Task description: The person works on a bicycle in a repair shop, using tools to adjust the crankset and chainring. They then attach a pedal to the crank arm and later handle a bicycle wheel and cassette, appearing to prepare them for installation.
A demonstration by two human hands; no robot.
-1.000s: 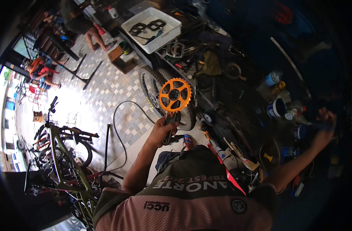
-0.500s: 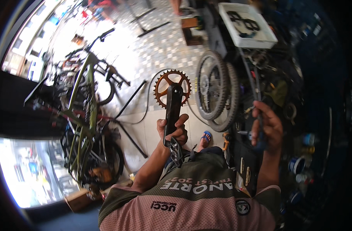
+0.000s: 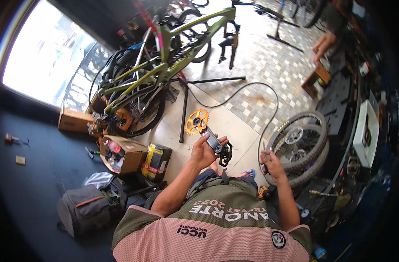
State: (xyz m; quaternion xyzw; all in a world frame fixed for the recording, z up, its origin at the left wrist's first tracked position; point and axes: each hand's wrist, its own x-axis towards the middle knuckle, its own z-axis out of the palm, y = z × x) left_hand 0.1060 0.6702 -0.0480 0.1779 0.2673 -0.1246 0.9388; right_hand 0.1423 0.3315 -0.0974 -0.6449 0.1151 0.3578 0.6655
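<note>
The left grip (image 3: pixel 202 151) holds a crank (image 3: pixel 214 142) (orange chainring (image 3: pixel 188 124) attached).

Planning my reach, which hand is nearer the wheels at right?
Right hand: it appears by the wheels, at their left edge; left hand, holding the crank: farther left.

green bicycle frame (image 3: pixel 165 48), cardboard box (image 3: pixel 133 160), gray bag (image 3: pixel 88 210), two wheels (image 3: pixel 294 135)

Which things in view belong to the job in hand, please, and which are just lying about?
In hand: crank arm with orange chainring and black pedal, held in the left hand; right hand, contents unclear.

Apparently just lying about: grey bag, open cardboard box, black-and-yellow package.
</note>
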